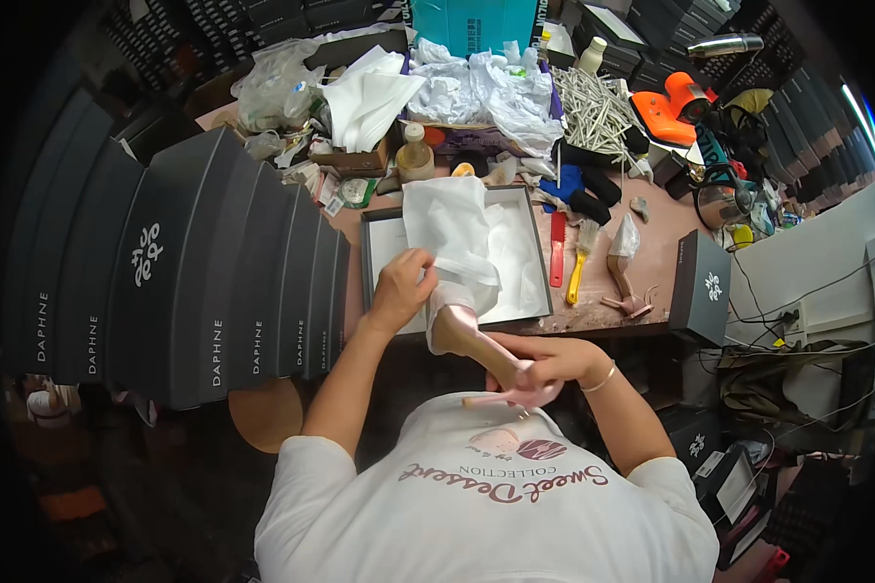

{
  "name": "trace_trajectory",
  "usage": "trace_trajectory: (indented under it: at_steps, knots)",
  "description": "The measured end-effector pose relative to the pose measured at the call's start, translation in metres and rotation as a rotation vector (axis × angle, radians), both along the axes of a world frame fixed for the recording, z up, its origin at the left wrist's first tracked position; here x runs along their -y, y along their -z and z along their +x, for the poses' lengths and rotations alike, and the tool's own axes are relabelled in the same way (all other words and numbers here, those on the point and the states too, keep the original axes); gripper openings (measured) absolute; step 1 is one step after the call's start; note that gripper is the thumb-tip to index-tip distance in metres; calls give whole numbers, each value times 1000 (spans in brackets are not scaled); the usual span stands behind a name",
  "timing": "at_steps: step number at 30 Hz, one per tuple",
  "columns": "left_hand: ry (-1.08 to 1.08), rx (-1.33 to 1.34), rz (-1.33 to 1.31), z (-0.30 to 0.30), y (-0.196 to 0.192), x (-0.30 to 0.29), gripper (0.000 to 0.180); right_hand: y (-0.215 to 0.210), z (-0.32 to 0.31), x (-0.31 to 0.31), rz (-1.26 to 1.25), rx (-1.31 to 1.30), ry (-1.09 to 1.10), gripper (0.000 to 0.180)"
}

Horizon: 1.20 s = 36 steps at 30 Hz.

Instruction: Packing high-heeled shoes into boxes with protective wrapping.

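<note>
Shoe [484,352], centre of the frame: smooth pink, satin sheen. White wrap [447,216] above it: thin, matt, creased, paper-like. Boxes [180,262], left: matt dark-grey cardboard. Tool [663,120], upper right: glossy orange plastic.

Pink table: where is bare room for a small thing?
Bare tabletop lies between the lying shoe and dark box at right, narrowly between shoe and yellow-handled brush. The back is crowded with crumpled wrapping and sticks.
</note>
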<state>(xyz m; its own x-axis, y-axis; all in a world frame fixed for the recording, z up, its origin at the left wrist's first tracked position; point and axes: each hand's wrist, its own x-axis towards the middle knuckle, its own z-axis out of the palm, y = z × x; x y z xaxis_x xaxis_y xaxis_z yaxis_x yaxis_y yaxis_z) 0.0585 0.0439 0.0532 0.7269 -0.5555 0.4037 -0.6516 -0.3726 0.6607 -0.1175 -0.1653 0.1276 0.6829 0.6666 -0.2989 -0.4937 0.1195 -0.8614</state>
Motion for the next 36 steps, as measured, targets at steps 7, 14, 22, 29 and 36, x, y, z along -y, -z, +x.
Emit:
trace_trajectory:
  at_steps: [7,14,22,29,36]
  knots:
    - [-36,-126,166,-11,24,-52,24,61,27,-6,-5,-160,356,75]
    - [-474,-613,-357,-102,125,32,52,86,4,11,592,-310,472,79]
    - [-279,-431,-637,-62,39,47,32,90,-10,38,664,-279,374,83]
    - [116,11,-269,-84,-59,46,47,44,-4,34,456,-283,437,57]
    - [378,178,-400,-121,-53,71,44,104,13,-10,-81,444,888,33]
